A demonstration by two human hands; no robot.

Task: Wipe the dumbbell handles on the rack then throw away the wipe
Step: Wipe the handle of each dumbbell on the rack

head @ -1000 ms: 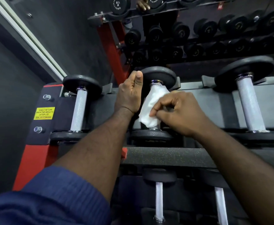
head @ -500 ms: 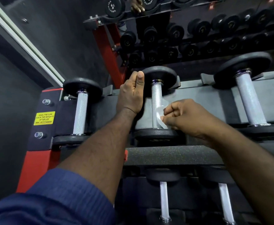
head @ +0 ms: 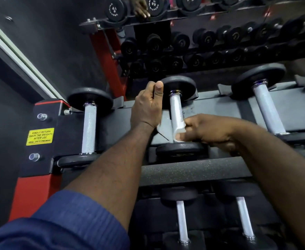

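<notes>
Fingers (head: pixel 191 123) and thumb of the right hand (head: pixel 208 130) pinch the wipe (head: pixel 179 130) round the near end of the middle handle (head: pixel 175 107) on the rack (head: pixel 184 172). Left hand (head: pixel 146 107) is curled beside the far plate (head: pixel 183 85), thumb at its rim; what it grips cannot be told

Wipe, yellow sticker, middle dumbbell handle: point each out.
wipe (head: pixel 180 130): head view, white fold beside handle.
yellow sticker (head: pixel 40 136): head view, label centre.
middle dumbbell handle (head: pixel 175 107): head view, bare knurled upper part.
</notes>
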